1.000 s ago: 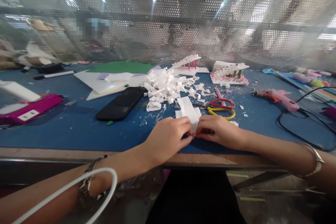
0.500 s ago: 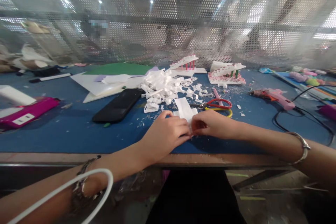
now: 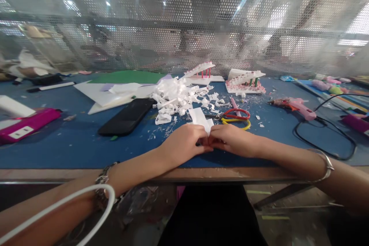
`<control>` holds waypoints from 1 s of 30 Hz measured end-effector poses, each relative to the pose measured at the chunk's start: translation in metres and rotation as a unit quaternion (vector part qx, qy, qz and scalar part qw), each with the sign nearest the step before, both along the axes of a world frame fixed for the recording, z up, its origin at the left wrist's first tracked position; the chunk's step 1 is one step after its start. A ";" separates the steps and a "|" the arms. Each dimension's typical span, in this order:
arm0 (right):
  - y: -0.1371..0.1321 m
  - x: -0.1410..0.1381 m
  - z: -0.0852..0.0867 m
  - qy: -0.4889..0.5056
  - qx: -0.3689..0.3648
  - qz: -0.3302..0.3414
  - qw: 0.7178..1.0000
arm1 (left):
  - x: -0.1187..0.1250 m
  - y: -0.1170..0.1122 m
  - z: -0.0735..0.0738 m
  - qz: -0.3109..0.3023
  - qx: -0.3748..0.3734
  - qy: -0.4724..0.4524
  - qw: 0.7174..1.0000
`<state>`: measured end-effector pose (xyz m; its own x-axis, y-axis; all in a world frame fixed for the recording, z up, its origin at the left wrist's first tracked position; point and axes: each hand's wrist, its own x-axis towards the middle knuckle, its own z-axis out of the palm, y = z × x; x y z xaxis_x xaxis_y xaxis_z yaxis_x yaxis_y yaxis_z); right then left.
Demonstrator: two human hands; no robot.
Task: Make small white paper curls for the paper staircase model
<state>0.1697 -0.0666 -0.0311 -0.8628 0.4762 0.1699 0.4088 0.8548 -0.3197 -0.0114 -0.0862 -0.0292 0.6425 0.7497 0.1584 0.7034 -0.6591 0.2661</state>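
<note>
A white paper strip (image 3: 201, 118) lies on the blue table (image 3: 72, 146) near the front edge, folded over at its near end. My left hand (image 3: 184, 144) and my right hand (image 3: 232, 140) meet at that near end, fingers curled and pinching the paper between them. Just beyond the strip lie scissors (image 3: 236, 117) with red and yellow handles. A heap of white paper scraps (image 3: 175, 98) sits behind the hands.
A black phone (image 3: 127, 116) lies left of the scraps, with white and green sheets (image 3: 115, 90) behind it. Two small paper models (image 3: 245, 81) stand at the back. A pink glue gun (image 3: 294, 106) with black cable (image 3: 325, 138) lies right, a magenta device (image 3: 25, 125) left. Perforated screen (image 3: 184, 27) behind.
Both hands stay at the strip's near end, working the fold; the strip looks shorter now. The view has shifted slightly, so everything sits a little higher and further left.
</note>
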 end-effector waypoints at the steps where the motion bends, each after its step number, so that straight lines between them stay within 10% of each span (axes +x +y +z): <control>1: -0.002 0.000 -0.001 -0.009 0.009 -0.008 1.000 | 0.000 -0.001 -0.001 -0.002 -0.001 -0.003 1.000; 21: 0.013 0.028 0.021 0.261 0.128 -0.126 0.948 | 0.018 0.044 0.053 -0.004 -0.054 -0.256 0.965; 30: 0.015 0.037 0.033 0.338 0.202 -0.128 0.910 | 0.035 0.050 0.047 -0.069 -0.129 -0.377 0.915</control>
